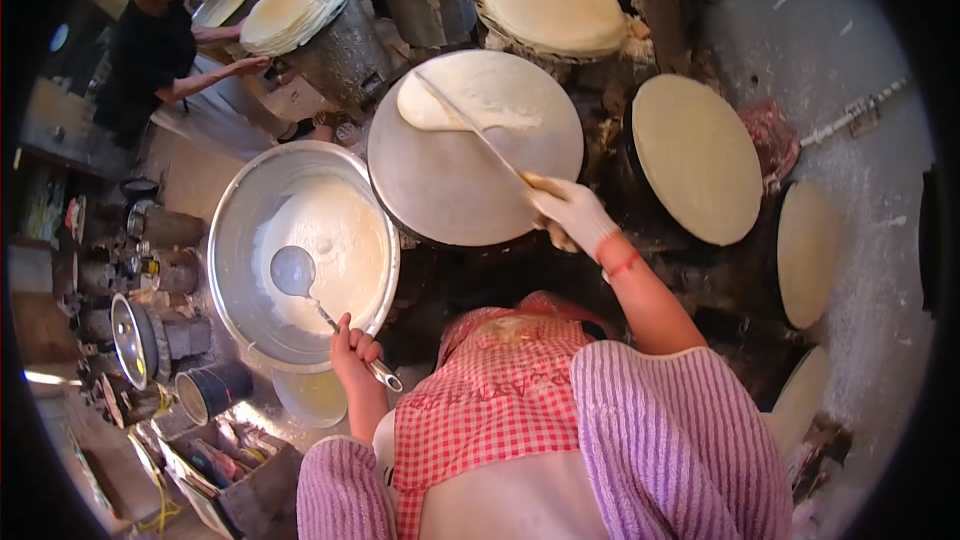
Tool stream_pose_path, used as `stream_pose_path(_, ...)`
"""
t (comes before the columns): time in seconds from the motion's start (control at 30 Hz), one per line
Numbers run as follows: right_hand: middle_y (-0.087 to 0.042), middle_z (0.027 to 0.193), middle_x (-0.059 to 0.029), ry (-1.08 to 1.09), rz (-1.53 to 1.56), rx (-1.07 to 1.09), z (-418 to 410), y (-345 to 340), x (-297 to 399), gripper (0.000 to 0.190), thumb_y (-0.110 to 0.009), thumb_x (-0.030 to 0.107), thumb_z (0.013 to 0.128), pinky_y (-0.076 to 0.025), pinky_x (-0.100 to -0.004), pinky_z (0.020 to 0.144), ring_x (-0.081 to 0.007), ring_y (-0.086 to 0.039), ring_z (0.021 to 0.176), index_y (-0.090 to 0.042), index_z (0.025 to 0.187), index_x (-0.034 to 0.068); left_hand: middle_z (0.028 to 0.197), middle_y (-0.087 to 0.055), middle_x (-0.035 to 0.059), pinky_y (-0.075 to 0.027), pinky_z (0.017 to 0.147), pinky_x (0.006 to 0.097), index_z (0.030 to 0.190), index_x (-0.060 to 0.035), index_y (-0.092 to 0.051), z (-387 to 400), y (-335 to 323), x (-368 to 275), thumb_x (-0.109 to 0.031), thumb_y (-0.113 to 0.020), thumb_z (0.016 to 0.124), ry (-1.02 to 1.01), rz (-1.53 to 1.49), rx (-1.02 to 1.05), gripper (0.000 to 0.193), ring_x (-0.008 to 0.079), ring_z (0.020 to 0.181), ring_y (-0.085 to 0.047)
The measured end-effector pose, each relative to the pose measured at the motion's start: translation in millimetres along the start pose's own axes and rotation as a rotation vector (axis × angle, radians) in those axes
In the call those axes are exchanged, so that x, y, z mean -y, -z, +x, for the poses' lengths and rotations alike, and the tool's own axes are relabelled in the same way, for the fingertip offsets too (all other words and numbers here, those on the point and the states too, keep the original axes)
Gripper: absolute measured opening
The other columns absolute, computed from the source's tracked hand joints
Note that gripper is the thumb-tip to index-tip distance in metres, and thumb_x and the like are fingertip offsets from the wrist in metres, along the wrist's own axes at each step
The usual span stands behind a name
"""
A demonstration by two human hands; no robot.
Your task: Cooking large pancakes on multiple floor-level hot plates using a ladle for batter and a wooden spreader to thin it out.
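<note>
My left hand grips the handle of a metal ladle, whose round bowl is over the pale batter in a wide metal basin. In a white glove, my right hand is closed on a long thin spreader. This tool reaches across a round griddle in front of me. A patch of pale batter covers part of the griddle's far half, under the spreader's far end. Whether the spreader touches the griddle surface, I cannot tell.
To the right, round griddles carry thin flatbreads. Stacked flatbreads rest beyond my griddle. At upper left, a person handles another flatbread stack on a metal drum. A bucket and a box stand lower left.
</note>
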State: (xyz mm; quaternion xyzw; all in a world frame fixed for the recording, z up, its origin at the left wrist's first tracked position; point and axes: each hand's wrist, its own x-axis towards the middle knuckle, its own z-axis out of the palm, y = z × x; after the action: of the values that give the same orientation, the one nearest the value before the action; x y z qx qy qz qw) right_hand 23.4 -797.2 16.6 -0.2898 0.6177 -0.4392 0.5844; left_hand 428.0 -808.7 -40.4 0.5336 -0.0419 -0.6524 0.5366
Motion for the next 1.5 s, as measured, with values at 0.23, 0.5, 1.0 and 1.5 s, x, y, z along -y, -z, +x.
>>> stream_pose_path(0.23, -0.059, 0.070, 0.0001, 0.012, -0.100, -0.124, -22.3, 5.0, -35.4, 0.044, -0.060, 0.029, 0.096, -0.039, -0.0232, 0.035, -0.0079, -0.052, 0.041, -0.056, 0.136, 0.012, 0.065, -0.029, -0.0055, -0.023, 0.041, 0.0211, 0.123, -0.0030, -0.050, -35.3, 7.1, 21.4, -0.012, -0.049, 0.099, -0.058, -0.084, 0.002, 0.025, 0.0045, 0.048, -0.025)
stream_pose_path(0.5, -0.059, 0.070, -0.0007, 0.046, -0.064, -0.154, 20.7, 77.2, -3.2, 0.046, -0.060, 0.030, 0.096, -0.036, -0.0208, 0.035, -0.0054, -0.048, 0.040, -0.055, 0.138, 0.012, 0.064, -0.030, -0.0063, -0.024, 0.040, 0.0200, 0.116, -0.0028, -0.052, -59.6, -13.0, 31.8, -0.012, -0.051, 0.098, -0.038, -0.264, 0.018, 0.020, 0.0038, 0.047, -0.026)
stream_pose_path(1.0, -0.060, 0.076, -0.0012, 0.035, -0.186, 0.056, 48.6, 93.5, 39.1, 0.055, -0.060, 0.023, 0.093, -0.035, -0.0203, 0.037, -0.0048, -0.045, 0.043, -0.045, 0.144, 0.007, 0.063, -0.030, -0.0054, -0.023, 0.038, 0.0205, 0.113, -0.0042, -0.053, -103.6, -25.2, 32.8, -0.010, -0.052, 0.097, -0.022, -0.362, -0.034, 0.017, 0.0044, 0.046, -0.025)
stream_pose_path(1.5, -0.067, 0.095, -0.0065, 0.159, -0.421, 0.110, 115.5, 76.3, 60.7, 0.038, -0.058, 0.004, 0.090, -0.054, -0.0253, 0.057, -0.0116, -0.064, 0.070, -0.060, 0.128, 0.003, 0.063, -0.028, -0.0070, -0.022, 0.039, 0.0201, 0.110, -0.0044, -0.054, -76.7, -29.9, 4.9, -0.009, -0.053, 0.098, 0.100, -0.500, -0.012, 0.012, 0.0036, 0.047, -0.024)
